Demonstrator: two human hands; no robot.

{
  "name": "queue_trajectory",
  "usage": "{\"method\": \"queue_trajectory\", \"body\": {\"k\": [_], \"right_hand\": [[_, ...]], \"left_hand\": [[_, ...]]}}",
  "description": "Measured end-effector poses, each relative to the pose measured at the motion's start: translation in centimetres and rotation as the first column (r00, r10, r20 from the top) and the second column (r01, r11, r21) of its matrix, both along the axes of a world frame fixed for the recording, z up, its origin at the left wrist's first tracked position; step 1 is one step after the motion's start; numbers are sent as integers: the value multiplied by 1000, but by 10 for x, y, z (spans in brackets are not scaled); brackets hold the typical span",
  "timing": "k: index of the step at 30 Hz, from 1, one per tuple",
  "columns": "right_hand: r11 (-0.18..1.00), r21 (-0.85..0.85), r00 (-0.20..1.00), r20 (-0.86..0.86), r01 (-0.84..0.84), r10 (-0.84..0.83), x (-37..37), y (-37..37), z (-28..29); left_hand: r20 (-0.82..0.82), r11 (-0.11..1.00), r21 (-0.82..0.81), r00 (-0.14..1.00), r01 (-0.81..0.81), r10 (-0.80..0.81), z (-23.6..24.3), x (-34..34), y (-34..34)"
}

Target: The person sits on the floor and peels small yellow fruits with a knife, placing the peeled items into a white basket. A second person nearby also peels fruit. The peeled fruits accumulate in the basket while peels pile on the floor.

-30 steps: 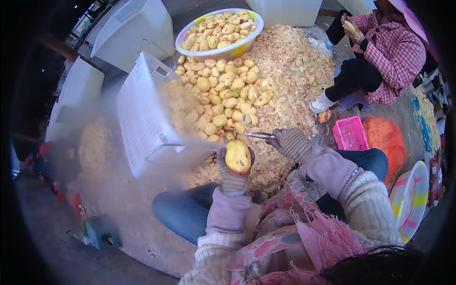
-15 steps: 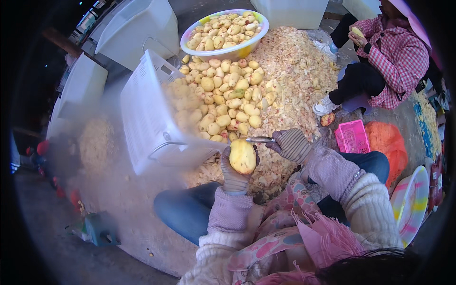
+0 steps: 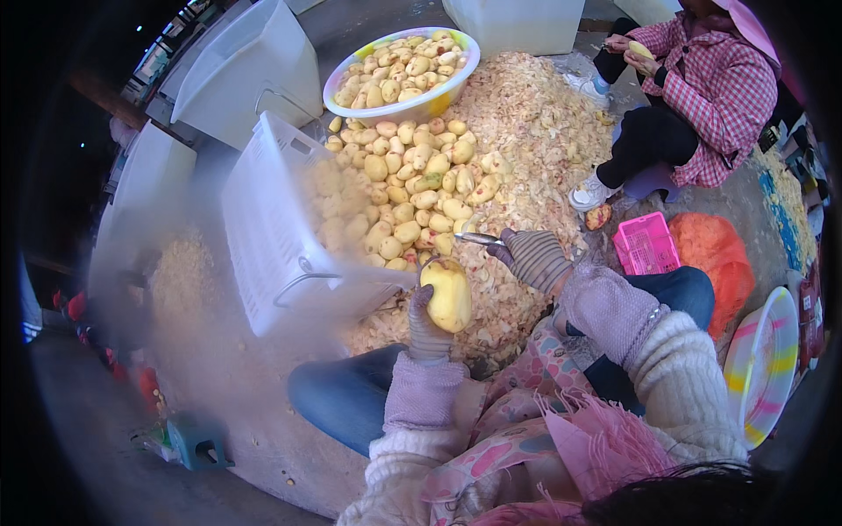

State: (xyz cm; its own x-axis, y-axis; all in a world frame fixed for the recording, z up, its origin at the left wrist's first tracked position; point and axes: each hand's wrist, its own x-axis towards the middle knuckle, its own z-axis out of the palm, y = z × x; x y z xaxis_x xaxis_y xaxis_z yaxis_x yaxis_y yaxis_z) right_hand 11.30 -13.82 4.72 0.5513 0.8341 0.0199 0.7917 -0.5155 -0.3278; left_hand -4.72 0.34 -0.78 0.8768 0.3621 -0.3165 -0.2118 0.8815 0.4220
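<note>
A peeled, pale yellow potato [image 3: 448,295] sits in my gloved left hand [image 3: 427,329], the fingers wrapped round its left side. In my gloved right hand [image 3: 535,260] is a peeler [image 3: 479,238] with a metal shaft, its tip pointing left. The tip is a little above the potato, apart from it. Just beyond my hands lies a heap of peeled potatoes [image 3: 430,180], spilling from a white plastic crate [image 3: 289,232] tipped on its side. Peelings [image 3: 535,131] cover the ground to the right of the heap.
A basin full of potatoes [image 3: 399,110] stands behind the heap, near large white tubs [image 3: 250,79]. At right a co-worker in a checked jacket [image 3: 724,110] holds a potato. A pink basket [image 3: 647,244], an orange sack [image 3: 712,263] and a colourful basin [image 3: 761,368] lie on my right.
The peeler has come off the top of the potato, and the potato has turned in my left hand. The co-worker's hands have come together at their potato. The whole view has shifted slightly.
</note>
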Motion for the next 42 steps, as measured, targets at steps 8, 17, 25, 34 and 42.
{"method": "queue_trajectory", "body": {"k": [8, 17, 25, 34, 42], "right_hand": [[994, 75, 996, -24, -81, 83, 9, -9, -8], [962, 117, 969, 18, -248, 247, 12, -22, -3], [952, -51, 948, -119, -303, 295, 2, -17, 9], [991, -15, 990, -41, 133, -133, 1, -13, 1], [990, -93, 991, -70, 105, -111, -1, -8, 5]], "left_hand": [[41, 960, 274, 996, 61, -75, 21, -3, -7], [-97, 854, 469, 974, 226, -205, 21, 7, -12], [-116, 753, 621, 976, 217, -185, 5, 5, -9], [-173, 624, 766, 984, 156, -33, 11, 7, -5], [-236, 582, 785, 971, 210, -31, 21, 9, -1]]}}
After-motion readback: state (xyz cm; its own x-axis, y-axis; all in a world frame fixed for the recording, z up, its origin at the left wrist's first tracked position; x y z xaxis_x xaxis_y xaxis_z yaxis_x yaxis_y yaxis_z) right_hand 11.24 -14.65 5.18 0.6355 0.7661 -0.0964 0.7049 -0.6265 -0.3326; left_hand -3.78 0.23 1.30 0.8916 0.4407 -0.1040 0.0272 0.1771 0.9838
